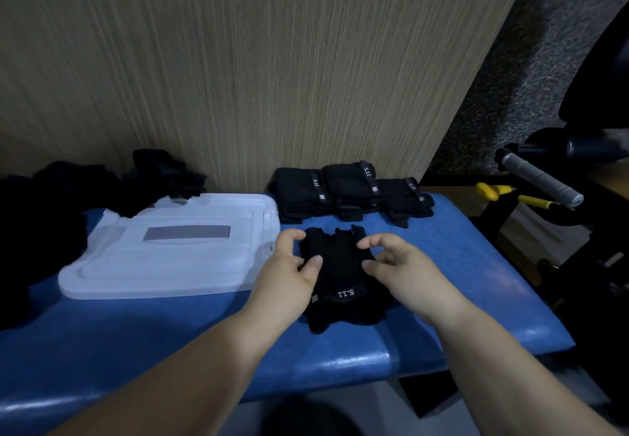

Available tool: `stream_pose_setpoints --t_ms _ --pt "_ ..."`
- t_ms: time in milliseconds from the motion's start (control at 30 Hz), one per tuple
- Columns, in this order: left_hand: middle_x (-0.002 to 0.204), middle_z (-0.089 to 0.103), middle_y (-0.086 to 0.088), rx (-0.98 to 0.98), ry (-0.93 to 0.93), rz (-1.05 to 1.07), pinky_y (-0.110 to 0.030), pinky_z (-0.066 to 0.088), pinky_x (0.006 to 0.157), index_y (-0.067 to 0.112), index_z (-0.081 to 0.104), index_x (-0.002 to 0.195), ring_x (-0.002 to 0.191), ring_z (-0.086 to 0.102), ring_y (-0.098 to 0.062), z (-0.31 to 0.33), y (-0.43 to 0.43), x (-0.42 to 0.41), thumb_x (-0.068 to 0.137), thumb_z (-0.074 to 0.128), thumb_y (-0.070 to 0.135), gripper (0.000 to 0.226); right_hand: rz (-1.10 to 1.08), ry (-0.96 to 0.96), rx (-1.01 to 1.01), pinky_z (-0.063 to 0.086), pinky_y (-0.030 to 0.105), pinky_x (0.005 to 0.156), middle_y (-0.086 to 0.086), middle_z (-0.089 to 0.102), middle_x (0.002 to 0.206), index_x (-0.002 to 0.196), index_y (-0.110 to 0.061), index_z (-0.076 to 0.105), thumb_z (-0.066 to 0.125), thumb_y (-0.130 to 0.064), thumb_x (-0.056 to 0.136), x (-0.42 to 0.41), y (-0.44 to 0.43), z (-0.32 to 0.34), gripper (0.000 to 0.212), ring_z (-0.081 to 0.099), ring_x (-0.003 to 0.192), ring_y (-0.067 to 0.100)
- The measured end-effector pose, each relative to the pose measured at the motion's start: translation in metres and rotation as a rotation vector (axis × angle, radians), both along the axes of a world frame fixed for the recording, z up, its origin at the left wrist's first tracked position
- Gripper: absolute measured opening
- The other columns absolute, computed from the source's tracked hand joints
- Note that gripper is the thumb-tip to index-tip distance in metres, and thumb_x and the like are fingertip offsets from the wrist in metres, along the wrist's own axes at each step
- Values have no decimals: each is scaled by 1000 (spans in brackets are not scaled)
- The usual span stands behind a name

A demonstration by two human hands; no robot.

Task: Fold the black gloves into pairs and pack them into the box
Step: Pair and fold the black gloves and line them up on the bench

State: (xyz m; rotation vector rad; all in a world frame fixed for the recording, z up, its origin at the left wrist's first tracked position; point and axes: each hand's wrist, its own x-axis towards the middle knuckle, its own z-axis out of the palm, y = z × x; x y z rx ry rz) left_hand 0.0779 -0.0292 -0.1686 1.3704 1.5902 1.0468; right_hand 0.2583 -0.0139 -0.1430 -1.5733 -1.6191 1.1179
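A black glove pair (340, 275) with a "5.11" wrist strap lies on the blue padded bench (459, 299), right in front of me. My left hand (289, 265) pinches its left edge between thumb and curled fingers. My right hand (398, 262) curls its index finger and thumb onto the right edge. Three folded glove pairs (350, 190) stand in a row at the back by the wall. A loose heap of black gloves (102, 187) lies at the far left. A white plastic box lid (170, 248) lies flat left of my hands; no open box shows.
A wood-grain wall panel (238, 61) closes off the back of the bench. To the right stand black exercise gear, a grey-handled bar (544, 180) and yellow-handled tools (510, 194). The bench's front edge runs just below my forearms.
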Motion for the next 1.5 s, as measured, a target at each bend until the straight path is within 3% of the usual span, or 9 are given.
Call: stream_pose_setpoints --t_ms 167,233,367,533,700,867,1067,1333,1500 --pt "68 50 8 122 180 -32 -10 37 49 35 51 111 55 49 -3 0 -4 -2 95 53 25 19 20 -90 122 42 10 56 -10 51 75 97 -34 66 60 -13 93 0 -2 -4 23 53 64 5" --pt "70 44 10 138 324 -56 -7 36 50 34 53 112 54 48 1 1 -7 -3 96 51 27 17 35 -166 108 43 9 60 -8 54 82 102 -35 64 60 -14 93 -1 -2 -7 24 59 79 10" --pt "102 42 10 194 563 -64 -12 35 74 28 53 126 87 49 -6 -4 -8 -5 96 51 30 30 86 -319 85 42 12 69 -11 49 86 119 -33 61 57 -18 94 0 -2 -14 30 54 88 6" --pt "129 56 6 453 600 -157 -9 19 101 20 64 122 120 48 -16 -6 -3 -5 93 51 22 32 16 -409 219 39 8 70 -12 47 103 119 -33 60 62 -25 91 0 -3 -10 29 53 88 3" --pt "155 20 19 252 651 -419 -22 7 118 30 31 148 145 6 -1 -8 -2 -6 103 30 37 46 145 -406 405 26 18 110 -18 41 139 127 -29 59 58 -25 95 -2 -4 -9 32 33 133 1" --pt "159 5 15 131 718 -504 -27 3 120 28 13 152 145 -3 -2 -10 -2 -6 103 22 41 51 381 -443 257 7 18 115 -22 19 155 147 -34 33 42 -31 102 -7 -8 -19 46 -1 143 -6" --pt "159 3 15 116 732 -507 -23 -2 119 28 8 153 145 -4 -1 -11 -6 -7 103 20 42 53 442 -612 158 -5 25 119 -18 5 160 154 -30 12 29 -41 104 -2 -10 -24 54 -12 144 -1" --pt "158 15 15 164 696 -458 -10 2 109 27 20 151 144 8 0 -6 -12 -18 104 26 37 49 414 -645 170 0 28 120 -23 9 157 152 -33 19 29 -38 104 9 -8 -24 49 -8 146 3" --pt "139 46 16 348 652 -327 -17 27 108 28 53 134 129 40 -5 -8 -15 -28 98 47 19 38 293 -454 370 26 17 112 -27 49 130 126 -32 60 61 -20 94 19 -2 -22 35 32 134 -2"
